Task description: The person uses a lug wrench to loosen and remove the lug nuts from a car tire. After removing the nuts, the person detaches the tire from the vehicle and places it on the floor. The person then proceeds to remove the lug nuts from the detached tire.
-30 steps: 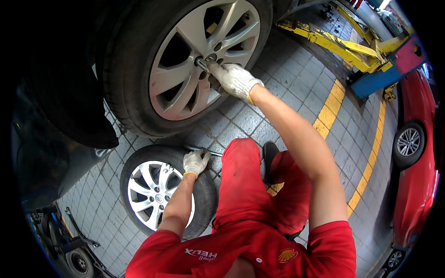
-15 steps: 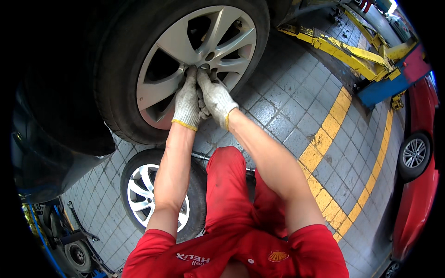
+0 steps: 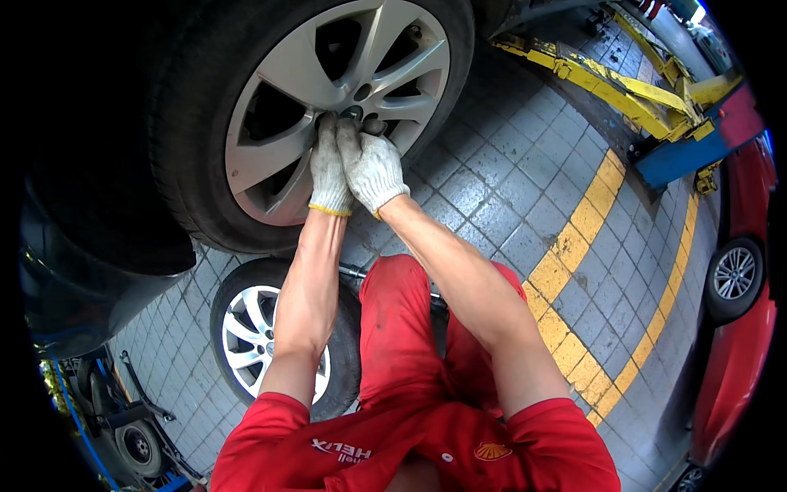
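A silver multi-spoke wheel [image 3: 299, 70] with a dark tyre [image 3: 193, 156] is on the raised car above my knees. Both my hands wear pale knit gloves with dirty fingers, and they meet at the wheel's centre. My left hand [image 3: 330, 172] is closed, its fingertips against the hub just beside the other hand. My right hand [image 3: 371, 168] is closed too, with its fingers bent at the lower edge of the round hub opening [image 3: 352, 112]. Whatever sits between the fingertips is hidden by the gloves.
Another silver wheel with its tyre [image 3: 336, 369] lies flat on the tiled floor by my left forearm. A metal bar [image 3: 352, 271] is partly hidden behind my leg. To the right are a yellow lift arm [image 3: 623, 94], its blue base [image 3: 680, 152] and a red car [image 3: 738, 361].
My hands have drawn closer together and shifted slightly left, their fingers now just below the hub opening. The view has moved a little, so the wheel sits higher and further left.
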Action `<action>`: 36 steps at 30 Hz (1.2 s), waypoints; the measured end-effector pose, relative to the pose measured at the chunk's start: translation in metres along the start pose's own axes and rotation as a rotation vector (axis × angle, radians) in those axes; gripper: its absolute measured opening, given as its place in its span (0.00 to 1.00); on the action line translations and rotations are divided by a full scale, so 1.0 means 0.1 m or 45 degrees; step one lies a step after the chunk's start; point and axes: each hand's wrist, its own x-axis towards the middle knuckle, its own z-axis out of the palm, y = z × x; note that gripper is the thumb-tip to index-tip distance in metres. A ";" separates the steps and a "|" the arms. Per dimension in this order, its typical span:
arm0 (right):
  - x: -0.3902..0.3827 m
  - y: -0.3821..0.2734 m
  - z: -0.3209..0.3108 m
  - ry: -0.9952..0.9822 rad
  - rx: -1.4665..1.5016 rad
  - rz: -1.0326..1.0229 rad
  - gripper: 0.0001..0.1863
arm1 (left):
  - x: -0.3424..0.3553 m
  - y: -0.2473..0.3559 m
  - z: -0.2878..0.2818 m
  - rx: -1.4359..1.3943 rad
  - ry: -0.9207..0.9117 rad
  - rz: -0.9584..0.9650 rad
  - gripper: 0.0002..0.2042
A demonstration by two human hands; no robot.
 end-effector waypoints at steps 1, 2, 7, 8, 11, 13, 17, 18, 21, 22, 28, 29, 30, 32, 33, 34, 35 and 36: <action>0.00 0.03 0.00 -0.005 -0.028 -0.009 0.40 | -0.01 -0.01 -0.01 0.026 0.005 -0.011 0.23; 0.00 0.05 -0.01 0.003 -0.037 -0.002 0.40 | -0.02 -0.02 -0.02 0.084 -0.021 -0.022 0.24; 0.00 -0.24 -0.37 -0.438 0.419 0.400 0.41 | -0.24 -0.08 -0.56 0.283 0.047 -0.153 0.30; 0.00 -0.23 -0.53 -0.406 0.431 0.422 0.38 | -0.44 -0.13 -0.39 0.150 -0.036 -0.076 0.34; 0.05 0.12 -0.69 -0.290 0.420 0.470 0.35 | -0.67 -0.72 -1.24 1.120 0.023 0.114 0.27; 0.02 0.30 -0.84 -0.255 0.470 0.407 0.30 | -0.86 -1.17 -1.76 1.622 -0.106 -0.099 0.26; -0.21 -0.15 -1.38 -0.174 0.347 0.564 0.29 | -1.21 -1.92 -2.66 2.673 -0.865 -0.418 0.20; -0.27 -0.11 -1.46 -0.102 0.372 0.555 0.29 | -1.27 -2.08 -2.76 2.676 -0.968 -0.388 0.19; -0.49 -0.07 -1.75 -0.021 0.337 0.591 0.28 | -1.38 -2.37 -2.85 2.634 -1.220 -0.374 0.17; -0.56 -0.02 -1.81 0.008 0.326 0.608 0.28 | -1.37 -2.43 -2.86 2.616 -1.279 -0.382 0.17; -0.84 0.09 -2.03 0.051 0.210 0.732 0.27 | -1.31 -2.74 -3.13 2.772 -1.311 -0.388 0.16; -0.87 0.10 -2.04 0.049 0.228 0.735 0.27 | -1.30 -2.77 -3.22 2.788 -1.290 -0.420 0.16; -0.93 0.13 -2.09 0.058 0.237 0.742 0.27 | -1.31 -2.82 -3.21 2.768 -1.253 -0.447 0.16; -0.95 0.22 -2.14 0.061 0.247 0.747 0.27 | -1.30 -2.84 -3.24 2.726 -1.179 -0.474 0.16; -0.96 0.26 -2.15 0.074 0.252 0.742 0.26 | -1.31 -2.83 -3.20 2.699 -1.148 -0.489 0.16; -0.98 0.29 -2.17 0.102 0.250 0.741 0.25 | -1.30 -2.78 -3.09 2.673 -1.187 -0.387 0.15; -1.00 0.31 -2.18 0.127 0.249 0.739 0.24 | -1.26 -2.75 -2.96 2.686 -1.207 -0.331 0.14; -1.01 0.25 -2.20 0.139 0.226 0.732 0.24 | -1.17 -2.65 -2.78 2.702 -1.222 -0.280 0.14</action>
